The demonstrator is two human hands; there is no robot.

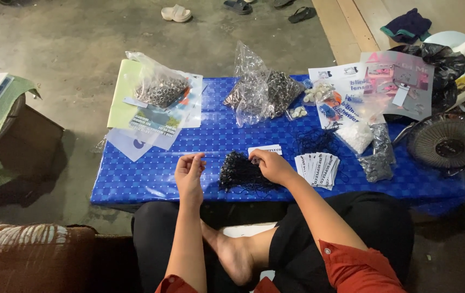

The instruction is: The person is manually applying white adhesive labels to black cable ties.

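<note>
A person sits cross-legged on the floor behind a low worktop point(151, 179) covered in a blue dotted cloth, both bare hands over its near edge. The right hand point(271, 165) rests on the upper right corner of a heap of black netting point(241, 172), its fingers point(256, 158) curled down and pinching into the mesh just below a small white card point(265, 148) that lies partly hidden behind the hand. The left hand point(189, 172) is lifted a little to the left of the heap, palm turned toward the person, fingers loosely bent with the thumb and fingertips drawn together; whether they pinch a thin strand running to the netting is too fine to tell. The netting lies between the two hands, touching the right one and just apart from the left, so the right is the nearer; the heap is roughly as wide as it is deep, with no clear long axis. Just right of the right hand lies a fanned stack of white printed cards point(317, 169). Farther back stand clear plastic bags of small dark metal parts point(262, 92) and another such bag point(159, 87) on green and white paper sheets.
</note>
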